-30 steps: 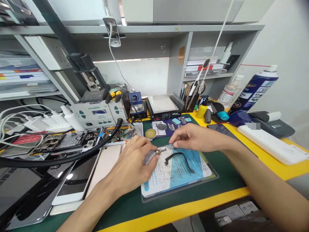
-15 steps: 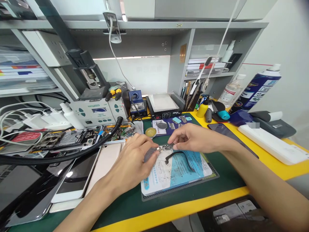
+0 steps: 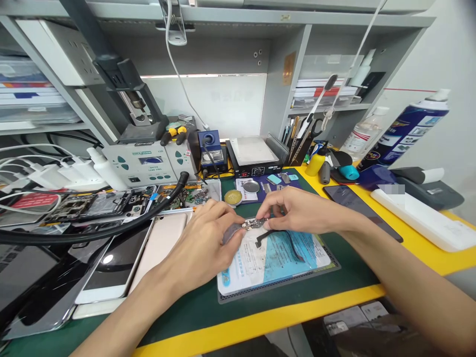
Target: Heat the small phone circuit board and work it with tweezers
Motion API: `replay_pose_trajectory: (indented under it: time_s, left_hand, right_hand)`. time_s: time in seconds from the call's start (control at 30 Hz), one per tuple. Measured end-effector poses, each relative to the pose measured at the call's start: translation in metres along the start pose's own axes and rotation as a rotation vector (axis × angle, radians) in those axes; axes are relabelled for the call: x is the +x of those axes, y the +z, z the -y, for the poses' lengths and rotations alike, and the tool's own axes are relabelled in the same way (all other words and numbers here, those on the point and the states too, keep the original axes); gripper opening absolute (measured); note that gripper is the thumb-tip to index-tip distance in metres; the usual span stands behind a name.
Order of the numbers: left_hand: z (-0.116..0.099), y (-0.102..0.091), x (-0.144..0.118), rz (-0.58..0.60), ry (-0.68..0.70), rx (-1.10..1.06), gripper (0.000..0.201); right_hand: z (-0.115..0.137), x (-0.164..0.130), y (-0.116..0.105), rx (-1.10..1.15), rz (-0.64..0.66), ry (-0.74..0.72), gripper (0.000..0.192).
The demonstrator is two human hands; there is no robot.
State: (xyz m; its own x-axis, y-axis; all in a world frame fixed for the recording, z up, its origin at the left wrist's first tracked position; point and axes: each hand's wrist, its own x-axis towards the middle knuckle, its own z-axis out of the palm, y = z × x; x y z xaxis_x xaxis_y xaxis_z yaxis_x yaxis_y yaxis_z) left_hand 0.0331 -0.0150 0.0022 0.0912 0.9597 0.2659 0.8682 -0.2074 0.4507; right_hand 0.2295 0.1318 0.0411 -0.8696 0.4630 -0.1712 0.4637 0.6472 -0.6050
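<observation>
A small circuit board point(image 3: 253, 224) is pinched at both ends, just above a blue and white printed sheet point(image 3: 245, 267). My left hand point(image 3: 211, 238) has thumb and forefinger closed on the board's left end. At its right end, my right hand point(image 3: 284, 213) grips with thumb and fingertips. A black flex cable point(image 3: 288, 240) lies curved on the sheet under the right hand. Beyond my fingers is a round tin of yellowish paste point(image 3: 233, 198). The fingers partly hide the board's ends.
Phones, one with a white frame point(image 3: 115, 263), lie at the left beneath a thick black hose point(image 3: 163, 213). A hot plate point(image 3: 256, 158) and a soldering station point(image 3: 148, 166) stand behind. A dark phone point(image 3: 362, 213), a white device point(image 3: 420, 220) and a spray can point(image 3: 405, 131) are at the right.
The view has tipped down slightly, so the shelf sits higher in the picture. Both hands keep their pinch on the board, which has barely moved over the sheet.
</observation>
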Motion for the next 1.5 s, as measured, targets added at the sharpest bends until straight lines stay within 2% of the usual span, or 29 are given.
replay_pose_trajectory:
  time_s: [0.57, 1.17, 1.5]
  left_hand:
    - [-0.0001, -0.0003, -0.0007, 0.013, -0.010, -0.017, 0.023]
    - [0.0011, 0.0008, 0.0004, 0.012, -0.017, -0.012, 0.024]
    - [0.0022, 0.0015, 0.0010, 0.013, -0.012, -0.016, 0.023]
  right_hand:
    - [-0.0010, 0.0002, 0.0007, 0.015, 0.014, 0.018, 0.028]
    - [-0.0033, 0.0015, 0.0021, 0.008, 0.015, -0.027, 0.031]
    - [-0.0017, -0.0003, 0.0008, -0.004, 0.017, 0.007, 0.032]
